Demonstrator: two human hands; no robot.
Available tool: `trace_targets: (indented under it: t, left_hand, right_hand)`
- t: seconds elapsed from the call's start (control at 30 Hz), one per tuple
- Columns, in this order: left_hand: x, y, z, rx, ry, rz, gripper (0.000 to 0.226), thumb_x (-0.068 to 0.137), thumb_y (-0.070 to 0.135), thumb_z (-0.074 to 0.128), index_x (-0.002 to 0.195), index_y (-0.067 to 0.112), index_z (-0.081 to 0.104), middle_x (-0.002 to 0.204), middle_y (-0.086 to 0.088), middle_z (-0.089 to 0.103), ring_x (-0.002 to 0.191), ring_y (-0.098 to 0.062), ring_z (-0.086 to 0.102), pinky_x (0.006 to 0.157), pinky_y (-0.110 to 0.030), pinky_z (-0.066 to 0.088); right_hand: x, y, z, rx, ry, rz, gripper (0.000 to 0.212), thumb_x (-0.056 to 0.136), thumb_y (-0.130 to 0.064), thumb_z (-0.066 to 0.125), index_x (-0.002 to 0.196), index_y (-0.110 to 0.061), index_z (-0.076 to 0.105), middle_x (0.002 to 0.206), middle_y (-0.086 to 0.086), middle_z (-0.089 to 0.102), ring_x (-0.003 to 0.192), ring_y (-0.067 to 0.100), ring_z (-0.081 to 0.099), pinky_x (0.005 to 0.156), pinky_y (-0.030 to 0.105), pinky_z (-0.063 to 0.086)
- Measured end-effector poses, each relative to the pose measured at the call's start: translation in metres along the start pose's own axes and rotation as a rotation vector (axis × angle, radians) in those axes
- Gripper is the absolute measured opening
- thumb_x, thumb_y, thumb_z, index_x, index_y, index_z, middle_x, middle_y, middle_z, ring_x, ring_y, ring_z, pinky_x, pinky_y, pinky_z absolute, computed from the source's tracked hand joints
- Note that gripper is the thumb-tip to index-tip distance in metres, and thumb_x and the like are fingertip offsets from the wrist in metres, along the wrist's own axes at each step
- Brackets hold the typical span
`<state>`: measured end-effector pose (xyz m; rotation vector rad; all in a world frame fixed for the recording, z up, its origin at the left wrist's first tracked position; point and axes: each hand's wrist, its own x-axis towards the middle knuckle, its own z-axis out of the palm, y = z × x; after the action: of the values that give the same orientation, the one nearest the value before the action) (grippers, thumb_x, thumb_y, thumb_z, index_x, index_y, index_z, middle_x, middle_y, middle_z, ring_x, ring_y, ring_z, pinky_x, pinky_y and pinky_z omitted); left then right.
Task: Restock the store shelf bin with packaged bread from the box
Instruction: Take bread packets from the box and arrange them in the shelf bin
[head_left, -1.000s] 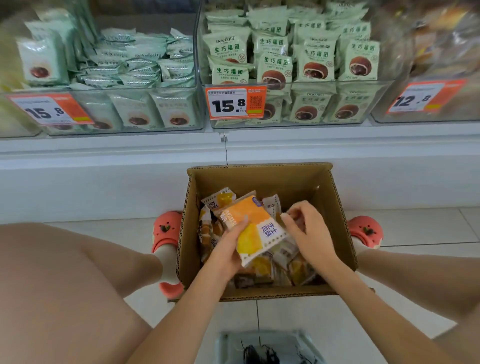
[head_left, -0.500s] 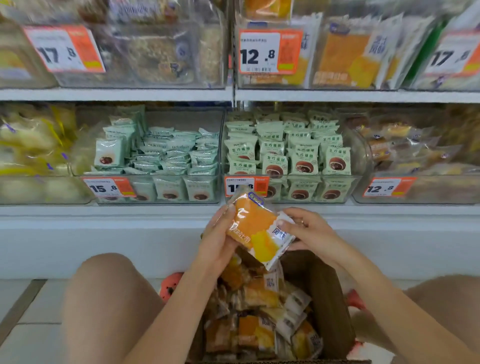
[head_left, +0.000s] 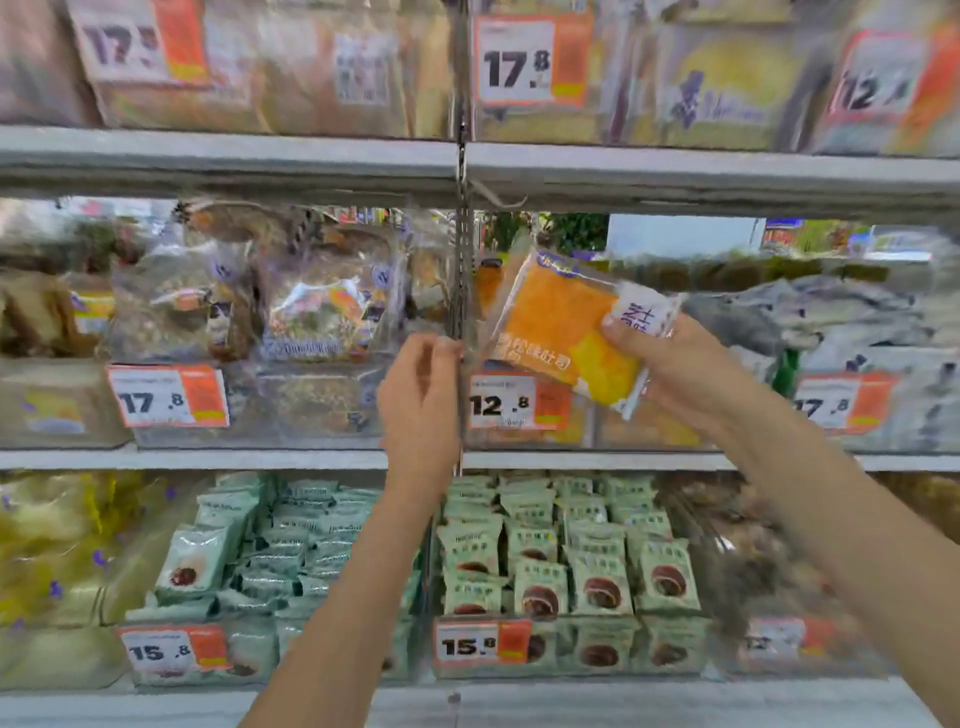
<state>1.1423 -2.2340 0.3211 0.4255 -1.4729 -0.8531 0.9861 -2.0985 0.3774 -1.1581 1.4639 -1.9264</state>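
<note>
My right hand grips an orange and yellow bread packet by its white right end. The packet is tilted and hangs in front of the top of a clear shelf bin that carries a 12.8 price tag. More orange packets show dimly through the bin's front wall. My left hand is raised beside the bin's left corner, off the packet, fingers loosely curled with the tips at the metal shelf upright. The box is out of view.
Neighbouring clear bins with 17.8 tags hold bagged bread on the same shelf. The shelf board above leaves a narrow gap over the bin. Bins of green packets with 15.8 tags fill the shelf below.
The view has risen from the box to the shelves. The packet went up and to the right with my right hand. My left hand has let go of it.
</note>
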Motion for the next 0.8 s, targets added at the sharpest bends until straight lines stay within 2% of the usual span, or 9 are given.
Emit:
trace_targets:
  t: [0.07, 0.13, 0.2, 0.3, 0.37, 0.43, 0.53, 0.6, 0.8]
  left_hand:
    - [0.023, -0.008, 0.019, 0.572, 0.011, 0.521, 0.025, 0.092, 0.028, 0.044, 0.093, 0.011, 0.063, 0.089, -0.002, 0.063, 0.089, -0.021, 0.055, 0.079, -0.031, 0.038]
    - [0.038, -0.023, 0.045, 0.784, -0.038, 0.701, 0.033, 0.091, 0.031, 0.042, 0.098, 0.007, 0.064, 0.1, -0.008, 0.066, 0.1, -0.027, 0.058, 0.095, -0.036, 0.035]
    - [0.043, -0.037, 0.067, 0.844, -0.059, 0.665, 0.039, 0.092, 0.033, 0.04, 0.094, 0.007, 0.068, 0.098, -0.008, 0.069, 0.1, -0.026, 0.061, 0.105, -0.04, 0.031]
    - [0.043, -0.057, 0.08, 0.819, 0.012, 0.722, 0.043, 0.09, 0.029, 0.041, 0.063, 0.012, 0.069, 0.06, -0.002, 0.066, 0.061, -0.02, 0.061, 0.106, -0.041, 0.035]
    - [0.044, -0.058, 0.079, 0.776, 0.027, 0.752, 0.044, 0.088, 0.024, 0.041, 0.051, 0.013, 0.062, 0.048, 0.0, 0.058, 0.048, -0.018, 0.052, 0.104, -0.04, 0.038]
    - [0.043, -0.057, 0.079, 0.781, 0.063, 0.769, 0.044, 0.087, 0.022, 0.041, 0.048, 0.013, 0.059, 0.046, 0.0, 0.056, 0.045, -0.017, 0.049, 0.104, -0.041, 0.038]
    - [0.043, -0.059, 0.08, 0.762, 0.084, 0.765, 0.041, 0.086, 0.022, 0.042, 0.049, 0.013, 0.059, 0.047, 0.001, 0.056, 0.046, -0.018, 0.049, 0.104, -0.04, 0.038]
    - [0.044, -0.062, 0.081, 0.754, 0.087, 0.769, 0.04, 0.086, 0.022, 0.042, 0.051, 0.013, 0.06, 0.048, 0.001, 0.057, 0.047, -0.018, 0.05, 0.105, -0.041, 0.038]
    - [0.042, -0.063, 0.083, 0.783, 0.076, 0.774, 0.039, 0.085, 0.024, 0.042, 0.053, 0.015, 0.062, 0.048, 0.002, 0.056, 0.049, -0.017, 0.051, 0.104, -0.04, 0.039]
  right_hand:
    - [0.031, -0.023, -0.011, -0.095, -0.008, -0.014, 0.054, 0.061, -0.025, 0.073, 0.112, -0.01, 0.061, 0.092, 0.004, 0.073, 0.078, 0.016, 0.071, 0.065, 0.03, 0.059]
    - [0.059, -0.038, -0.02, -0.196, -0.005, -0.017, 0.041, 0.073, -0.017, 0.07, 0.112, -0.007, 0.061, 0.096, 0.007, 0.071, 0.078, 0.015, 0.07, 0.072, 0.03, 0.059]
    - [0.084, -0.048, -0.03, -0.305, 0.011, -0.024, 0.023, 0.083, -0.011, 0.066, 0.106, -0.008, 0.062, 0.092, 0.006, 0.071, 0.075, 0.013, 0.07, 0.072, 0.027, 0.059]
    - [0.117, -0.054, -0.039, -0.457, -0.023, -0.005, 0.014, 0.086, -0.013, 0.064, 0.1, -0.013, 0.064, 0.085, -0.001, 0.073, 0.074, 0.011, 0.07, 0.064, 0.021, 0.058]
    - [0.14, -0.047, -0.04, -0.496, -0.019, 0.022, 0.017, 0.086, -0.014, 0.064, 0.102, -0.015, 0.062, 0.093, 0.001, 0.07, 0.078, 0.012, 0.068, 0.062, 0.019, 0.057]
    - [0.164, -0.032, -0.034, -0.496, -0.004, 0.064, 0.019, 0.084, -0.014, 0.066, 0.102, -0.016, 0.061, 0.104, 0.006, 0.067, 0.085, 0.015, 0.065, 0.069, 0.024, 0.056]
    - [0.199, -0.004, -0.022, -0.479, 0.004, 0.115, 0.039, 0.069, -0.025, 0.076, 0.105, -0.017, 0.061, 0.119, 0.01, 0.064, 0.105, 0.023, 0.063, 0.096, 0.041, 0.049]
    - [0.222, 0.013, -0.016, -0.489, 0.013, 0.126, 0.048, 0.07, -0.029, 0.077, 0.113, -0.016, 0.059, 0.123, 0.007, 0.062, 0.115, 0.023, 0.057, 0.105, 0.044, 0.042]
    - [0.266, 0.051, -0.005, -0.446, -0.049, 0.13, 0.043, 0.067, -0.029, 0.078, 0.105, -0.025, 0.058, 0.123, 0.009, 0.062, 0.113, 0.025, 0.058, 0.103, 0.046, 0.043]
